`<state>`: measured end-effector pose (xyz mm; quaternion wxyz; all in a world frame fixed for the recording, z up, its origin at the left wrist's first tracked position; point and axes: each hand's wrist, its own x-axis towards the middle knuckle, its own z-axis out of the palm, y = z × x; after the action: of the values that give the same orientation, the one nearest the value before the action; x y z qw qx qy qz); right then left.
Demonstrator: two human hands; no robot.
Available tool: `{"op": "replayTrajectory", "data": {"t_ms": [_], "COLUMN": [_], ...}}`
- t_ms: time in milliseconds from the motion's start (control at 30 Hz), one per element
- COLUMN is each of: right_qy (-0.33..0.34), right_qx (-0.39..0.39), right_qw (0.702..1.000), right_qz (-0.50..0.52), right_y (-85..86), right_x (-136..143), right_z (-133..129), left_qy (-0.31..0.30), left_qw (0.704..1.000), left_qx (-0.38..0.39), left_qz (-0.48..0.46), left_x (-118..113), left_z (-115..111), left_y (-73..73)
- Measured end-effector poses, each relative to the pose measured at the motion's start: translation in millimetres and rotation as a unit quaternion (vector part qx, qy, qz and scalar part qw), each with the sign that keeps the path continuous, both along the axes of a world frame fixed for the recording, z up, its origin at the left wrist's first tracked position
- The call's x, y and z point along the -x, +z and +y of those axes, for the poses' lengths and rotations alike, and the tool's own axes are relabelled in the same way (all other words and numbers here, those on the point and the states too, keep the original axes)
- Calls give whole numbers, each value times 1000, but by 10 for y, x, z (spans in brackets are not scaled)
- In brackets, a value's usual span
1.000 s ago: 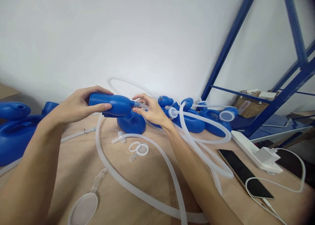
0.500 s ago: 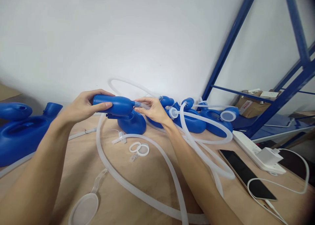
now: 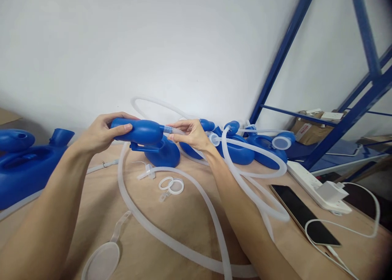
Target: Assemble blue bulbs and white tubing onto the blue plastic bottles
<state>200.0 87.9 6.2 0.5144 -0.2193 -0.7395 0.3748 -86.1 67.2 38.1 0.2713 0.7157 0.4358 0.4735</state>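
Observation:
My left hand (image 3: 102, 135) is wrapped round a blue plastic nozzle piece (image 3: 142, 132), its thumb along the near side. The narrow tip points right and sits at the end of a translucent hose (image 3: 177, 130). My right hand (image 3: 192, 135) holds that hose between thumb and fingers, a little way back from the tip. Just behind the nozzle piece stands a blue plastic bottle (image 3: 165, 152), partly covered by it. Below lie two small translucent rings or caps (image 3: 176, 186) and a hose end with a clear clip (image 3: 149, 172).
Several more blue bottles (image 3: 237, 151) with looped hoses stand at the right, another large blue bottle (image 3: 27, 170) at the left. A translucent cap with a strap (image 3: 102, 261) lies in front. A phone (image 3: 303, 214), power strip (image 3: 315, 188) and blue shelf frame (image 3: 284, 55) are at the right.
My right hand has drawn slightly back from the nozzle tip, so more of the joint with the hose shows. The view has shifted a little; my left hand keeps its grip.

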Motion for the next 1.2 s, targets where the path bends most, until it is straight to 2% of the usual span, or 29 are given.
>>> {"op": "replayTrajectory", "data": {"t_ms": [167, 367, 533, 667, 800, 1100, 1200], "right_qy": [-36, -95, -117, -175, -208, -227, -200], "right_qx": [-73, -189, -184, -178, -159, -156, -141], "right_qw": [994, 957, 950, 946, 944, 949, 959], "right_qz": [-76, -196, -222, -205, -202, -153, -141], "right_y": [49, 129, 164, 123, 63, 9, 7], "right_x": [-66, -20, 27, 41, 67, 82, 50], "right_z": [-19, -138, -174, -157, -114, -12, 10], "left_qy": [33, 56, 36, 31, 45, 40, 40], "left_qw": [998, 995, 999, 993, 992, 988, 989], "left_qx": [-12, -24, 15, 66, 65, 44, 44], "left_qz": [45, 80, -4, -91, -102, -139, -138], "left_x": [-50, -223, -322, -388, -427, -488, -495], "left_z": [-103, -250, -242, -213, -213, -191, -203], "left_y": [70, 146, 143, 136, 140, 127, 134]}}
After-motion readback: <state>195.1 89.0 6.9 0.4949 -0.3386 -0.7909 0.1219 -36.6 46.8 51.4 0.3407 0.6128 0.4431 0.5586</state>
